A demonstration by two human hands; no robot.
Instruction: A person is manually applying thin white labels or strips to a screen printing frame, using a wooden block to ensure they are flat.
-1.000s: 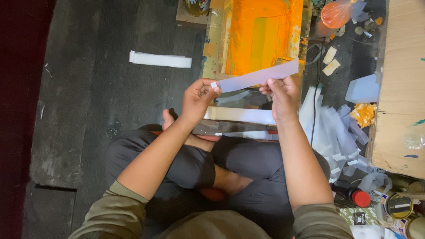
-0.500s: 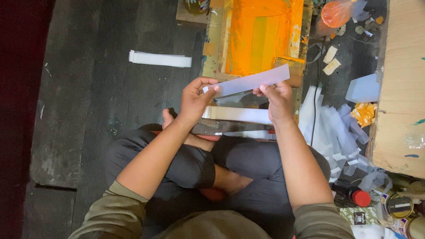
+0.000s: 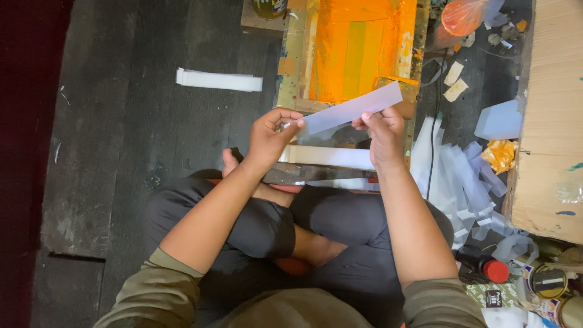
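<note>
Both hands pinch one pale strip [image 3: 352, 108] in the air over the lap, the left hand [image 3: 270, 136] closed on its lower end, the right hand [image 3: 382, 136] on its underside nearer the raised end. Held this lightly, it could crease or dip against the wet-looking orange frame [image 3: 358, 48] just beyond. The right fingertips hide behind the strip; the tins [image 3: 546, 282] at lower right are cut off
</note>
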